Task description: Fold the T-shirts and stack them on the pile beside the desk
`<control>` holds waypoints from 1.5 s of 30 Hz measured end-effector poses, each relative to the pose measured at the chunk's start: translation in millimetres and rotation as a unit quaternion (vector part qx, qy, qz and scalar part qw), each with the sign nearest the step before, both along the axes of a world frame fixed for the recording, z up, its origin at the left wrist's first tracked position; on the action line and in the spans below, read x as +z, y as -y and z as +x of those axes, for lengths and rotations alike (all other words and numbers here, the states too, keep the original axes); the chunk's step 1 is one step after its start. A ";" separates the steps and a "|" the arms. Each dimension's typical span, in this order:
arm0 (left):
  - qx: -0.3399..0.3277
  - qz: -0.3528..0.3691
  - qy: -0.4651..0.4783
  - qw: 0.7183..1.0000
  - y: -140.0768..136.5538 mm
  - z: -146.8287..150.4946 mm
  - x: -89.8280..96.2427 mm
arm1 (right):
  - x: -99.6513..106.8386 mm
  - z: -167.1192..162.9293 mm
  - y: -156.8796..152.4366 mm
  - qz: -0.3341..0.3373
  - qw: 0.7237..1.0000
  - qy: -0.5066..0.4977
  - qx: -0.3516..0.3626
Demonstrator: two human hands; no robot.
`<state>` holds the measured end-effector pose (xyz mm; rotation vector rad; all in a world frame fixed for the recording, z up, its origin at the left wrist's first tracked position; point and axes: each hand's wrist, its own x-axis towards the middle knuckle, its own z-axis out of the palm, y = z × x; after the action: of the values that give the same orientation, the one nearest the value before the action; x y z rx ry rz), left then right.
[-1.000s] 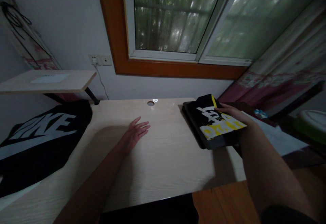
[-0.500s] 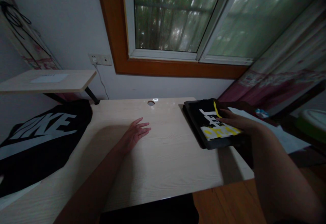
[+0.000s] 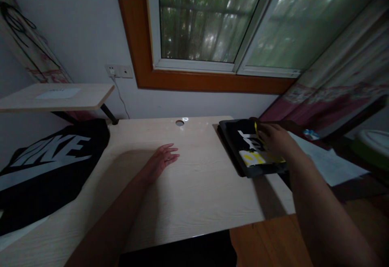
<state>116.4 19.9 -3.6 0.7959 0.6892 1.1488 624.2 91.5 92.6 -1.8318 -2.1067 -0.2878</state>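
Observation:
My left hand (image 3: 161,161) hovers over or rests on the pale wooden desk (image 3: 194,190), fingers spread and holding nothing. On the desk's right side a folded black garment (image 3: 247,137) with white lettering and a yellow print lies on a dark grey, flat tray-like object (image 3: 258,174). My right hand (image 3: 273,137) is at the right part of this garment, fingers bent down on the cloth beside its yellow strip. The fingertips are partly hidden and slightly smeared, and the cloth there looks bunched.
A black Nike bag or garment (image 3: 57,157) lies at the left under a small raised shelf (image 3: 57,101). A cable hole (image 3: 180,123) sits at the desk's back. Right of the desk are white sheets (image 3: 328,161) and a green container (image 3: 373,149).
My right hand has shifted left over the folded garment, its fingers going from flat to bent. The garment's right part looks more bunched. My left hand has barely moved.

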 end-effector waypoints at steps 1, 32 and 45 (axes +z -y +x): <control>-0.003 0.002 -0.001 1.000 0.9 0.1 1.1 | -5.3 -8.5 -6.0 -0.001 1.000 0.015 0.025; -0.034 0.016 -0.044 0.998 5.5 -0.1 5.0 | -98.9 -28.7 45.5 0.003 0.996 0.015 0.089; -0.038 0.006 -0.043 0.998 2.7 0.5 4.7 | -73.8 -54.1 4.8 -0.129 0.991 0.024 -0.013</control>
<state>116.9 17.1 1.2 0.8786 0.7188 1.0560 570.1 86.7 18.8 -2.0123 -2.2427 -0.0676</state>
